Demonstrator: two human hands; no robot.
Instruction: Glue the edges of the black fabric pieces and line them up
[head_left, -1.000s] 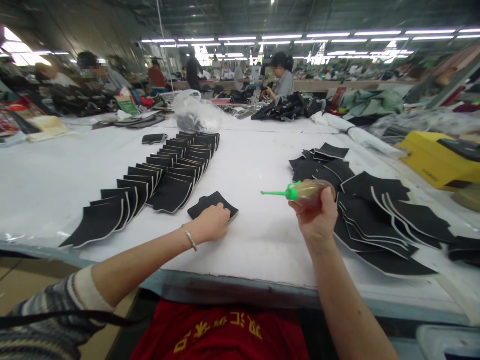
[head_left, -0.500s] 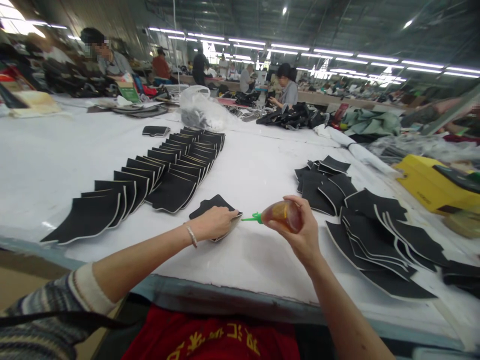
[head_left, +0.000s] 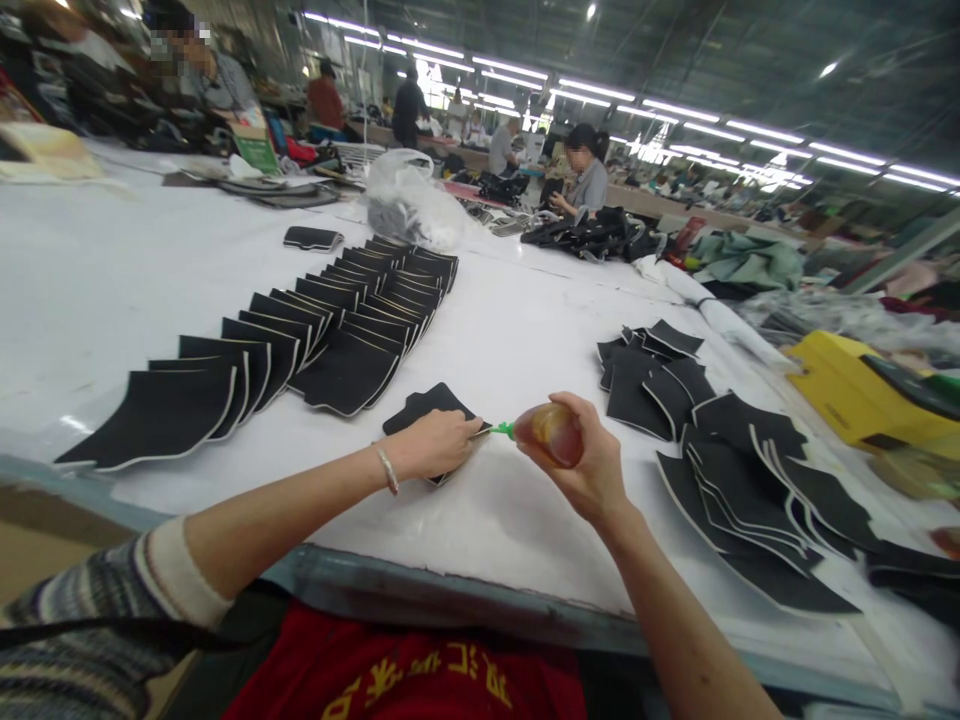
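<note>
Near the table's front edge, my left hand (head_left: 435,443) is closed on the right corner of a black piece (head_left: 429,400) with a pale edge, which lies on the white table. My right hand (head_left: 592,465) is wrapped round a bottle (head_left: 551,435) of amber liquid, tilted so that its green nozzle (head_left: 502,430) points left. The nozzle tip is at the piece's right corner, close to my left fingertips; whether it touches is too small to tell.
Overlapping rows of black pieces (head_left: 345,365) fan out on the left. Loose black pieces (head_left: 742,450) lie on the right, beside a yellow box (head_left: 862,385). Behind are a plastic bag (head_left: 405,195) and a seated person (head_left: 589,180).
The bottle in my right hand has moved left, bringing its green nozzle up to the piece's corner. My left hand still holds the piece. The camera view has shifted slightly.
</note>
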